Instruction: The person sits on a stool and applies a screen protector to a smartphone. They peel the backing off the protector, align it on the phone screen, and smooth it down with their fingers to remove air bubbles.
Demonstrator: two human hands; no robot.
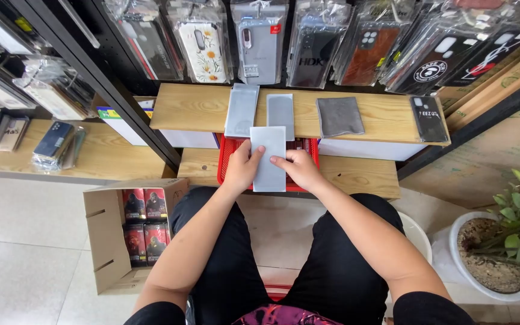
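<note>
- Black display rack (pixel 115 90) fills the top of the view, hung with bagged phone cases (pixel 260 42) in a row; more bagged stock on the side shelf (pixel 109 159) at far left.
- Wooden upper shelf (pixel 386 117) runs across in front of the seated person; lower wooden ledge (pixel 356 174) just beneath it, nearer the knees.
- Open cardboard box (pixel 106 241) on the tile floor beside the person's left leg, packed with small dark-red printed boxes (pixel 144 225), apparently untouched.
- Potted plant (pixel 516 241) in a white pot at far right, well apart from the hands.
- Red plastic basket (pixel 227 159) sits on the lower ledge, mostly hidden behind the hands; contents hard to tell, possibly more small goods.
- On the upper shelf, already laid out: two flat grey packets (pixel 242 108) side by side, a grey cloth (pixel 339 115), a black phone case (pixel 427 119) at the right end.
- Grey flat packet (pixel 268 150) is the piece in hand, held upright over the red basket, its top edge reaching the front edge of the upper shelf.
- Left hand (pixel 243 168) grasps the packet's left edge, fingers wrapped behind it.
- Right hand (pixel 299 168) pinches the packet's right edge about halfway down, thumb on the front face.
- Progress, as a judgement: two packets set out, this one mid-handling, looks unopened; cloth and black case lie unused.
- In the way: nothing between hands and shelf; shelf space right in front is taken by the two laid packets, free wood only right of the cloth.
</note>
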